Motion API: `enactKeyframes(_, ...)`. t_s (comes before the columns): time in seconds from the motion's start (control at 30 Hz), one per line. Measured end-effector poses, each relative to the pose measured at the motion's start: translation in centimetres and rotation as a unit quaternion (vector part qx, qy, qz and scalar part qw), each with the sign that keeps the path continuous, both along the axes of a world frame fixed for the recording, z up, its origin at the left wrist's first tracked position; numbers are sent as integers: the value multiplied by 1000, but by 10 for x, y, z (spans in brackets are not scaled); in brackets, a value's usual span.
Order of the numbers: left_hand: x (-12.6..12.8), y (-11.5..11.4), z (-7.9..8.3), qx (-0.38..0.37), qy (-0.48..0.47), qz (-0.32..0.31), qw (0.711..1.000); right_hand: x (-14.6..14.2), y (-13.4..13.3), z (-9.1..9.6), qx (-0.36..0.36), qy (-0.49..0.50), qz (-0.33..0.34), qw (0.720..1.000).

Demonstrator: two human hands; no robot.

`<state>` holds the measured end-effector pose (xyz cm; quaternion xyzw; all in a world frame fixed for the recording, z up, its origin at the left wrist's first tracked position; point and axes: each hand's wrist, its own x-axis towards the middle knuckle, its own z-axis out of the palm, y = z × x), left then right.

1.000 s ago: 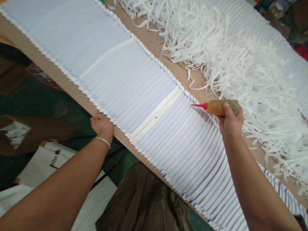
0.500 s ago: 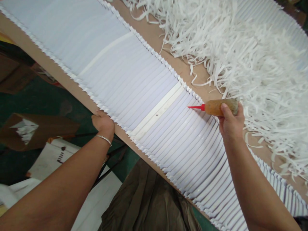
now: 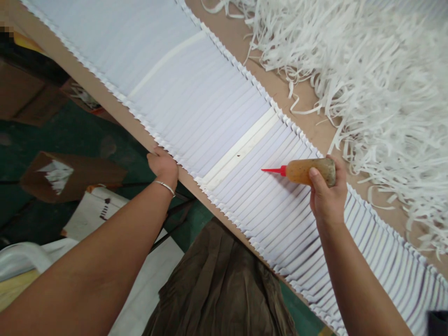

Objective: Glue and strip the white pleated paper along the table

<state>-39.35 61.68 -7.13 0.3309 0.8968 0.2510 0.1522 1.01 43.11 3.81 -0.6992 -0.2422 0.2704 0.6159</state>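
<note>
A long band of white pleated paper (image 3: 196, 102) runs diagonally across a brown table (image 3: 308, 126). My right hand (image 3: 327, 196) is closed round a small squeeze bottle (image 3: 308, 171) of tan glue with a red pointed nozzle. The nozzle tip hovers over the pleats, just right of a flat cream strip (image 3: 241, 149) that crosses the band. My left hand (image 3: 163, 164) rests at the near edge of the pleats, fingers curled over the table edge and pressing on the paper. A thin bangle sits on that wrist.
A big heap of white paper shreds (image 3: 367, 79) covers the table's far right side. Below the table edge lie brown cardboard (image 3: 73, 175), white sheets (image 3: 93, 212) on a green floor, and my dark brown skirt (image 3: 217, 280).
My right hand has carried the glue bottle left and toward me, from the far edge of the pleats onto their middle. The view has shifted right. My left hand keeps its grip at the near edge.
</note>
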Motion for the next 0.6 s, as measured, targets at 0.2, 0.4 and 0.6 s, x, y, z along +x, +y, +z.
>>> enactKeyframes(0.2, 4, -2, 6, 11, -16, 0, 1000, -34, -27, 0, -34, -35, 30, 998)
enactKeyframes(0.4, 3, -1, 3, 15, -19, -1, 1000, -69, -57, 6, -109, -88, 80, 987)
enactKeyframes(0.6, 0, -1, -3, 16, -20, -4, 1000, -97, -76, 12, -119, -165, 139, 969)
